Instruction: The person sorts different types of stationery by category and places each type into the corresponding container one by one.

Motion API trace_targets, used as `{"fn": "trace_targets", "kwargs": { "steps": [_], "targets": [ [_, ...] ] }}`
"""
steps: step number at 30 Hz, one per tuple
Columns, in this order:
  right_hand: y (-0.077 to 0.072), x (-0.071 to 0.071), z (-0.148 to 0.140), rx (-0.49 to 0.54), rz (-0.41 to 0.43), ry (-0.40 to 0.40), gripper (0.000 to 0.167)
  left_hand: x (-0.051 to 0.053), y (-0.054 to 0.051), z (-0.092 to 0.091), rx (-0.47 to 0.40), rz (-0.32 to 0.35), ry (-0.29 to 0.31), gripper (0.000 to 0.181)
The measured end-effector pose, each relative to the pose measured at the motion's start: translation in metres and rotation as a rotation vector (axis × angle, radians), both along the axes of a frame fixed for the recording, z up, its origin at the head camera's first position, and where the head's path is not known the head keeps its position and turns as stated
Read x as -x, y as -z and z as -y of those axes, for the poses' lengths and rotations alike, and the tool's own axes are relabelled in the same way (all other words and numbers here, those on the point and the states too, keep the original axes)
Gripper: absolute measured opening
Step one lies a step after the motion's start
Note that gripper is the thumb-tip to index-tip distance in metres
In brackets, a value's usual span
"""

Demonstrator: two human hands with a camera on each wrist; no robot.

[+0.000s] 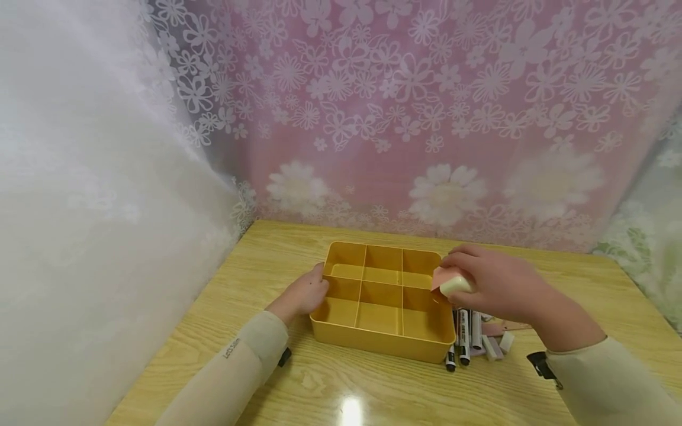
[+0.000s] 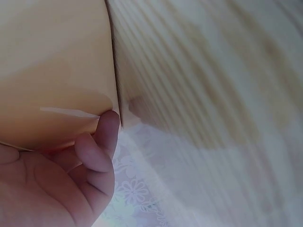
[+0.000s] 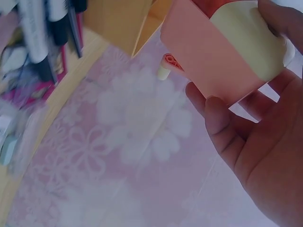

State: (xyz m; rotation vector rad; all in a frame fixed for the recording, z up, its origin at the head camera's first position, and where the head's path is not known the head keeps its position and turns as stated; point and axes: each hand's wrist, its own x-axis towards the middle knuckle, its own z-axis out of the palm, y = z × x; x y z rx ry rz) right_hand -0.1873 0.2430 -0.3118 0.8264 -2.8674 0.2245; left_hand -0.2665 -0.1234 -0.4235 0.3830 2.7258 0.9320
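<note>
A yellow box (image 1: 378,347) with several compartments stands on the table, its visible compartments bare. My left hand (image 1: 305,291) grips the box's left side; in the left wrist view its curled fingers (image 2: 97,156) lie against the outer wall. My right hand (image 1: 506,287) holds a pink and cream hand-crank pencil sharpener (image 1: 455,285) at the box's right rim, partly over the right compartments. From the right wrist, the sharpener's pink body (image 3: 208,52) and its small crank handle (image 3: 171,64) show between thumb and fingers.
Right of the box, partly under my right arm, lie several black-and-white markers (image 1: 465,338) and small white and lilac blocks like erasers (image 1: 492,348). The wood-grain table (image 1: 234,284) ends at a pink flowered curtain (image 1: 373,148) behind and a pale sheet (image 1: 106,195) on the left.
</note>
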Motion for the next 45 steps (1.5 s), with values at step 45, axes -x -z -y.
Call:
{"fn": "trace_targets", "kwargs": {
  "steps": [45],
  "targets": [
    [0.007, 0.105, 0.175, -0.206, 0.121, -0.112, 0.049, 0.000, 0.001, -0.001, -0.031, 0.009, -0.030, 0.056]
  ]
}}
